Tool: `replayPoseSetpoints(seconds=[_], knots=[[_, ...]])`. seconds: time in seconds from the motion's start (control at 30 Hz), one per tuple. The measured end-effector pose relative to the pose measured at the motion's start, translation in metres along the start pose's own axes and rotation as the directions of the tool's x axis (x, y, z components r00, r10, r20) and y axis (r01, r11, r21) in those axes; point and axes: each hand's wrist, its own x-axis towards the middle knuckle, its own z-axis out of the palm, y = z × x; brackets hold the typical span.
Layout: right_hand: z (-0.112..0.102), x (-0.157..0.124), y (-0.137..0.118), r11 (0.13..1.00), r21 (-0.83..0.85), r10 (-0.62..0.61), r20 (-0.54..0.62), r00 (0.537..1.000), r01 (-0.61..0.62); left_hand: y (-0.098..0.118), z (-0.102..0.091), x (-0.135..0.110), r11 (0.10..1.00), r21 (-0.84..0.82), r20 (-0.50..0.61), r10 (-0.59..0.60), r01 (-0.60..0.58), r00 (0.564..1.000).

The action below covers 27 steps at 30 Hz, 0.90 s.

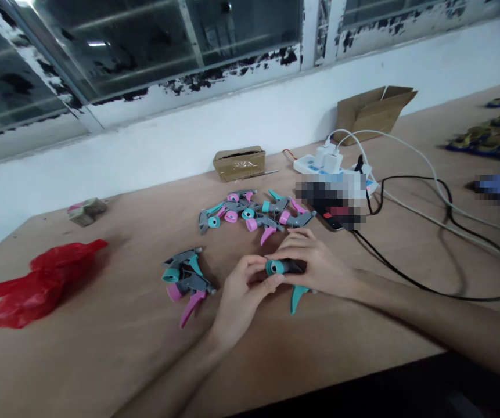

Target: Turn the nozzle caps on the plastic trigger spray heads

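Note:
Both hands are on one grey spray trigger head (291, 266) with a teal collar and a teal trigger, just above the table. My left hand (241, 293) pinches the teal collar between thumb and fingers. My right hand (313, 261) is wrapped round the grey body, hiding part of it; the trigger sticks out below. Left of my hands, a small group of spray trigger heads (193, 281) lies on the table, teal and pink. Farther back is a larger cluster of similar spray trigger heads (254, 213), some with pink collars, some with teal.
A red plastic bag (53, 278) lies at the left, near a small block (86, 212). Along the wall stand a small carton (240, 164) and an open cardboard box (371, 113). A power strip (306, 164) trails cables across the right side. Gold-coloured items (489, 136) sit far right.

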Motion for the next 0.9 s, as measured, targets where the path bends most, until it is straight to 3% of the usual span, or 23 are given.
replayPoseSetpoints(seconds=[0.13,0.3,0.5,0.9], knots=[[-0.002,0.0,0.001,1.0,0.019,-0.007,0.005,1.0,0.007,0.006,-0.002,0.001,0.989,-0.106,0.025,-0.1,0.102,0.995],[-0.005,-0.001,-0.003,0.998,0.024,-0.056,0.017,0.998,0.056,0.007,-0.008,0.005,0.96,-0.236,0.115,-0.127,0.151,0.985],[-0.001,-0.004,-0.01,0.997,0.038,-0.071,0.048,0.996,0.07,0.005,-0.014,0.007,0.971,-0.165,0.268,-0.123,0.171,0.955],[0.003,-0.009,-0.01,0.995,0.037,-0.088,0.013,0.996,0.088,-0.002,-0.016,0.003,0.998,-0.008,0.249,-0.063,0.067,0.966]])
